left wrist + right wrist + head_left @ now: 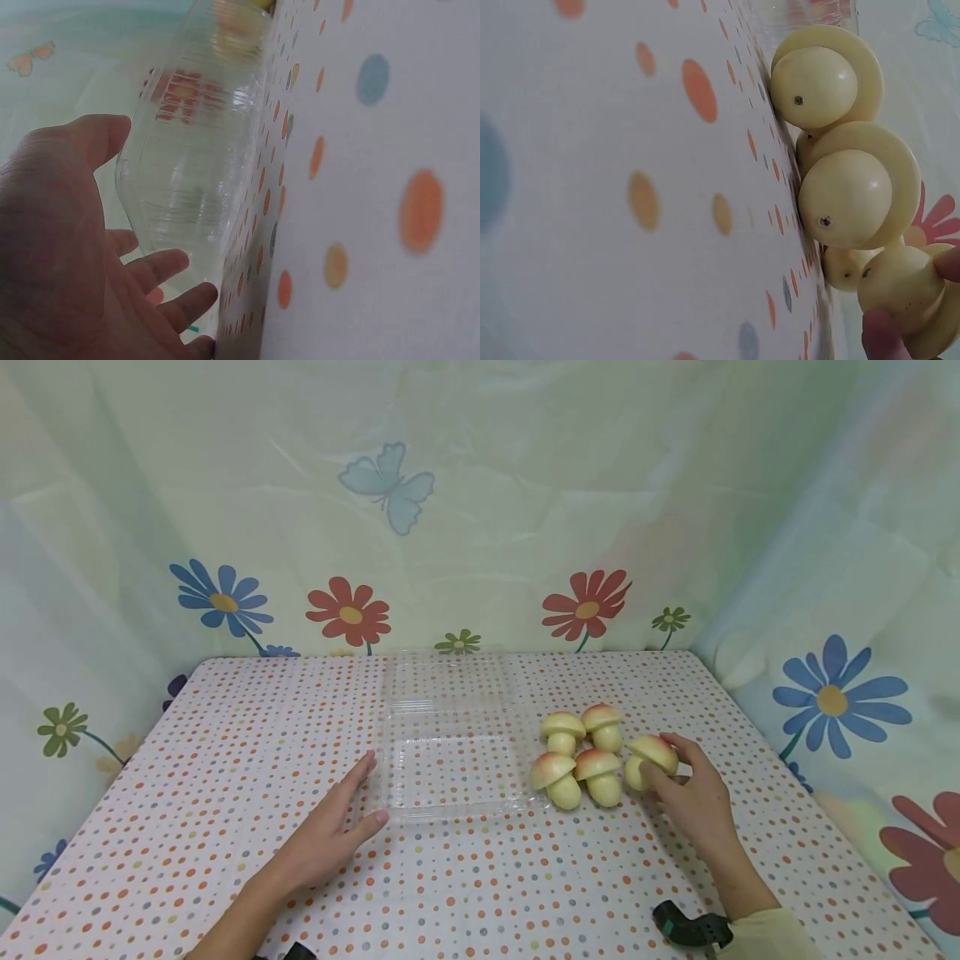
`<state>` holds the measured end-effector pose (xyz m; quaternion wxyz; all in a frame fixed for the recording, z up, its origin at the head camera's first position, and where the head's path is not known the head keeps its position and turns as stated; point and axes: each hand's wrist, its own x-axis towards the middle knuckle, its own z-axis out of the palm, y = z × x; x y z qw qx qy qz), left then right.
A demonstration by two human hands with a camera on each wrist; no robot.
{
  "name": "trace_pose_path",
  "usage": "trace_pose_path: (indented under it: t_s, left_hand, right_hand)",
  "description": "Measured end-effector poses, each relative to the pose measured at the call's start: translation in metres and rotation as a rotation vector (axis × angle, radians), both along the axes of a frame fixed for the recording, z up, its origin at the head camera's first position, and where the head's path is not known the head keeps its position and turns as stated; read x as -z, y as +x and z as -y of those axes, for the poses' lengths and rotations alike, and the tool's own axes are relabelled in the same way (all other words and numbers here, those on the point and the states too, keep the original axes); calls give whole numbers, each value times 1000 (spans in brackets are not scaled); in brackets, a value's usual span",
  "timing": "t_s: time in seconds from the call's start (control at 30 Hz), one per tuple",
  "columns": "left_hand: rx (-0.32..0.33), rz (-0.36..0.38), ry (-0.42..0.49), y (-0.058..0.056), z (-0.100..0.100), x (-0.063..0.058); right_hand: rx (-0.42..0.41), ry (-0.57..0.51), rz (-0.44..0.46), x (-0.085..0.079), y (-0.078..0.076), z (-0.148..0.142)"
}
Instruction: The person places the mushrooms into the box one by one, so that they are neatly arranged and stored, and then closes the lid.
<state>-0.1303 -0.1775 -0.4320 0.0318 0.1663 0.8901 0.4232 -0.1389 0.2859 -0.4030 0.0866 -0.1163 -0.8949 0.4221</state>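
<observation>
My right hand [699, 803] pinches a toy mushroom [651, 750] with a pale yellow stem and a reddish-tinged cap, thumb on the near side and fingers on the far side. In the right wrist view, fingertips meet that mushroom [900, 289] from two sides. Just left of it, several like mushrooms [553, 768] lie in a close group. A clear plastic box [457, 812] with its hinged lid [450, 681] folded back lies mid-table. At the box's left side rests my left hand [324, 842], fingers spread and relaxed; the left wrist view shows it beside the transparent wall [187, 172].
A white cloth with coloured dots [480, 885] covers the table. Behind and at both sides hangs a pale curtain [480, 510] printed with flowers and a butterfly. The mushroom group sits close against the box's right edge.
</observation>
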Motion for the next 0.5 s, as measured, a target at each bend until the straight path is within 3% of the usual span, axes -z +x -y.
trace_pose_path:
  t_s: [0.5]
  left_hand:
    - [0, -1, 3, 0, 0, 1]
  right_hand:
    - [-27, -27, -56, -9, -1, 6]
